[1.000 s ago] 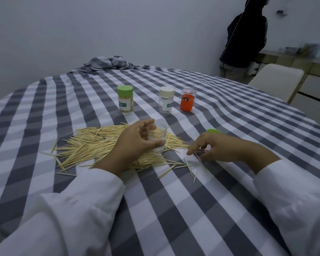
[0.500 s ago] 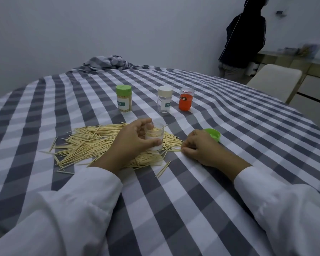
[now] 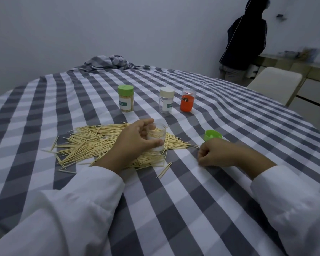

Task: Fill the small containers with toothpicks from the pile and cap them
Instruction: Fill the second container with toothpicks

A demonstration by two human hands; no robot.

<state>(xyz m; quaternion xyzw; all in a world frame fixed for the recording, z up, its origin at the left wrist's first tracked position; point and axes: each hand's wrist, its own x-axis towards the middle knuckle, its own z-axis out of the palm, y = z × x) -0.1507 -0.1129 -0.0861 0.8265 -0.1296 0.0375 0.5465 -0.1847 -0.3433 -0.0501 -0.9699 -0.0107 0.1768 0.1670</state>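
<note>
Since half a second ago, right hand [image 3: 217, 154] pulled back from the pile's edge toward the body; fingers curled into a fist on the cloth, cannot tell whether it pinches any toothpicks.

Head view: left hand [image 3: 135, 143] grips clear open container [image 3: 156, 138], upright, toothpicks inside, standing on the toothpick pile [image 3: 92, 143]. Loose green cap [image 3: 212, 135] lies just beyond the right hand, apart from it. Farther back on the checked tablecloth [image 3: 174, 209]: green-capped container [image 3: 126, 98], white-capped container [image 3: 166, 99], orange container [image 3: 187, 100], all upright, the last two close together. Person in dark jacket [image 3: 245, 37] stands far right.
</note>
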